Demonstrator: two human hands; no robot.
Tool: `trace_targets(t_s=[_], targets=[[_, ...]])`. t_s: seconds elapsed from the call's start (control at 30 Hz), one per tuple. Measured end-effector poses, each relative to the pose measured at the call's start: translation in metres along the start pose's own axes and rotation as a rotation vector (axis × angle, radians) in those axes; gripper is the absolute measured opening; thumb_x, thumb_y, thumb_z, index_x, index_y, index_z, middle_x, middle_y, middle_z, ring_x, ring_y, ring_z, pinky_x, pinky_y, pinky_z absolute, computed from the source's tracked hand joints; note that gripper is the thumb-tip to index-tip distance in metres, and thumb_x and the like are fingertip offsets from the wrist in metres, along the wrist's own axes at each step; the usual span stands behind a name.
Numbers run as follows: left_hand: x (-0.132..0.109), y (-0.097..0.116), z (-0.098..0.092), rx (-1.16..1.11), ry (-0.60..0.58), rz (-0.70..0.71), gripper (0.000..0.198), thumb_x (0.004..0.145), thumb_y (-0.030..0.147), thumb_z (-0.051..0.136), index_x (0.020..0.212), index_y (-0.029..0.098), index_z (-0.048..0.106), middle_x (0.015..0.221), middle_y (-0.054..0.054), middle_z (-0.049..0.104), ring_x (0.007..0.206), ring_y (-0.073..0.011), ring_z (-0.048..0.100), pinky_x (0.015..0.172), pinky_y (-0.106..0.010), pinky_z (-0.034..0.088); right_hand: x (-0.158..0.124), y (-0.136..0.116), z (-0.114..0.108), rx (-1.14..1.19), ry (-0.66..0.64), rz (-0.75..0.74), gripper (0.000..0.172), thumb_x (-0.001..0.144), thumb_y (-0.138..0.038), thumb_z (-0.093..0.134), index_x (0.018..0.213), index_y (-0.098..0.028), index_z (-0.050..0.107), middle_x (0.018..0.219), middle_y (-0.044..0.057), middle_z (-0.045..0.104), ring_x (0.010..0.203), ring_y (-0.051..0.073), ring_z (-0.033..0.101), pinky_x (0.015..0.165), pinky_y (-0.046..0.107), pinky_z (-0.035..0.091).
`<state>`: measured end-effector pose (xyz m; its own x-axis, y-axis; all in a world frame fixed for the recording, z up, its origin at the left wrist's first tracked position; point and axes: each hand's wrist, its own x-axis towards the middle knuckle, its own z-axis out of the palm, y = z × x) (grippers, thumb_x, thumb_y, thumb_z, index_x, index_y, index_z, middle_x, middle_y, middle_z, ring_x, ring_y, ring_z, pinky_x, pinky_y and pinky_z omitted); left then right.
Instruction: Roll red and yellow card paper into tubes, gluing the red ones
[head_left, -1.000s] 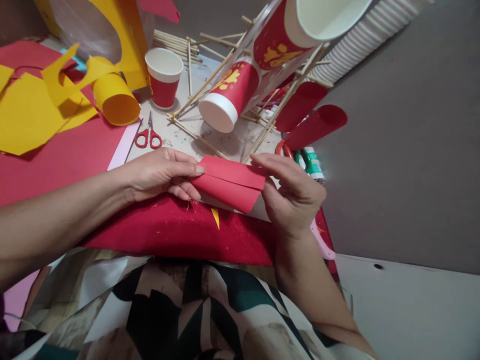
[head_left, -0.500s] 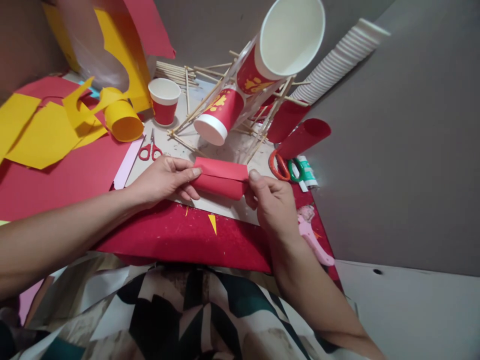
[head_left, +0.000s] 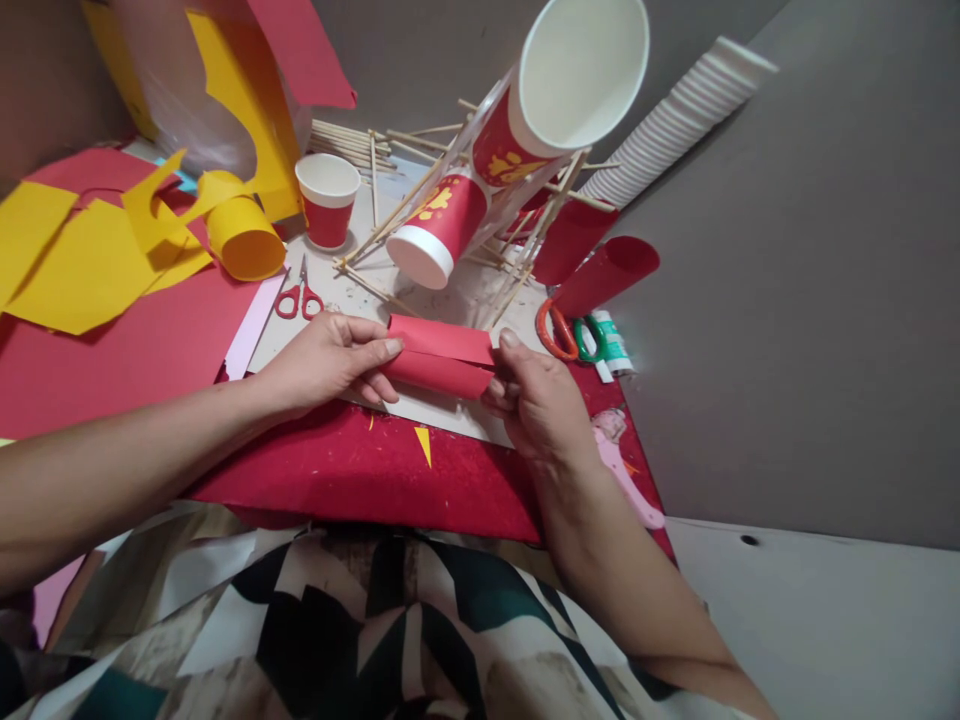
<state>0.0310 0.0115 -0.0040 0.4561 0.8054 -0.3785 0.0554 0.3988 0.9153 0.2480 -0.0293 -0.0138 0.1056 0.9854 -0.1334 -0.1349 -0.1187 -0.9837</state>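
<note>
A piece of red paper [head_left: 442, 358], rolled into a loose tube with a lengthwise seam facing up, is held between both hands above the near edge of the white board [head_left: 480, 425]. My left hand [head_left: 341, 355] pinches its left end, thumb on top and fingers beneath. At the other end my right hand [head_left: 536, 385] is closed on the paper's edge, with the thumb near the seam; some fingertips are hidden behind the roll. Beyond the roll stands a frame of wooden sticks [head_left: 375, 250] carrying two joined red and white paper cups [head_left: 450, 220].
Small red scissors [head_left: 298, 298] and a red paper cup [head_left: 328, 200] stand left of centre. Yellow paper pieces [head_left: 90, 260] lie at left. To the right are a red paper tube [head_left: 611, 275], orange-handled scissors [head_left: 556, 330], a pink glue gun [head_left: 626, 480] and stacked cups [head_left: 682, 120] by the wall.
My right fingers have shifted slightly on the end of the roll, and the seam gap at that end looks wider. My left hand keeps its hold.
</note>
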Motion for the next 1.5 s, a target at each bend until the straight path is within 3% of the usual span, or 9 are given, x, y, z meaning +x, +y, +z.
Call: trace_targets(t_s=[0.13, 0.37, 0.73, 0.93, 1.13, 1.5], targets=[[0.0009, 0.0001, 0.002, -0.002, 0.034, -0.025, 0.009, 0.094, 0.02, 0.064, 0.09, 0.013, 0.068, 0.057, -0.005, 0.073, 0.051, -0.0135, 0.07, 0.052, -0.017, 0.056, 0.0004, 0.0021, -0.0008, -0.005, -0.005, -0.002, 0.059, 0.058, -0.055, 0.091, 0.045, -0.019, 0.046, 0.041, -0.009, 0.034, 0.037, 0.003, 0.025, 0.038, 0.022, 0.016], [0.0022, 0.0002, 0.0017, -0.069, 0.06, -0.044, 0.013, 0.093, 0.02, 0.064, 0.082, 0.014, 0.067, 0.058, -0.005, 0.072, 0.052, -0.0132, 0.07, 0.053, -0.018, 0.056, -0.0021, 0.008, -0.0077, -0.207, 0.014, -0.126, 0.051, 0.076, -0.053, 0.081, 0.05, -0.017, 0.055, 0.045, -0.006, 0.042, 0.044, 0.005, 0.03, 0.044, 0.024, 0.019], [0.0041, -0.0022, -0.0036, -0.164, -0.024, -0.044, 0.011, 0.086, 0.02, 0.07, 0.08, 0.014, 0.063, 0.062, -0.003, 0.071, 0.057, -0.0152, 0.072, 0.051, -0.019, 0.056, -0.0018, 0.0058, -0.0044, -0.173, 0.025, -0.054, 0.047, 0.066, -0.056, 0.086, 0.056, -0.018, 0.061, 0.046, -0.006, 0.041, 0.043, 0.005, 0.029, 0.043, 0.023, 0.018], [0.0041, 0.0, -0.0046, -0.128, 0.025, -0.066, 0.015, 0.086, 0.017, 0.07, 0.076, 0.016, 0.06, 0.054, -0.002, 0.067, 0.047, -0.0131, 0.067, 0.045, -0.016, 0.052, -0.0034, 0.0048, -0.0023, -0.162, 0.033, -0.044, 0.041, 0.062, -0.054, 0.088, 0.065, -0.018, 0.069, 0.045, -0.007, 0.043, 0.043, 0.005, 0.03, 0.043, 0.023, 0.019], [0.0024, 0.002, -0.0031, -0.095, 0.017, -0.053, 0.014, 0.09, 0.016, 0.066, 0.078, 0.016, 0.06, 0.053, -0.005, 0.07, 0.045, -0.0126, 0.066, 0.045, -0.015, 0.052, -0.0026, 0.0035, -0.0022, -0.155, -0.022, 0.012, 0.047, 0.065, -0.051, 0.087, 0.05, -0.018, 0.056, 0.043, -0.007, 0.041, 0.041, 0.004, 0.03, 0.042, 0.022, 0.018], [0.0031, 0.0038, -0.0055, -0.063, 0.04, -0.046, 0.021, 0.092, 0.015, 0.066, 0.073, 0.017, 0.057, 0.053, -0.002, 0.069, 0.042, -0.0109, 0.065, 0.044, -0.015, 0.049, 0.0005, 0.0085, -0.0052, -0.142, -0.074, 0.01, 0.043, 0.067, -0.048, 0.086, 0.054, -0.017, 0.059, 0.044, -0.007, 0.04, 0.041, 0.004, 0.028, 0.042, 0.022, 0.016]])
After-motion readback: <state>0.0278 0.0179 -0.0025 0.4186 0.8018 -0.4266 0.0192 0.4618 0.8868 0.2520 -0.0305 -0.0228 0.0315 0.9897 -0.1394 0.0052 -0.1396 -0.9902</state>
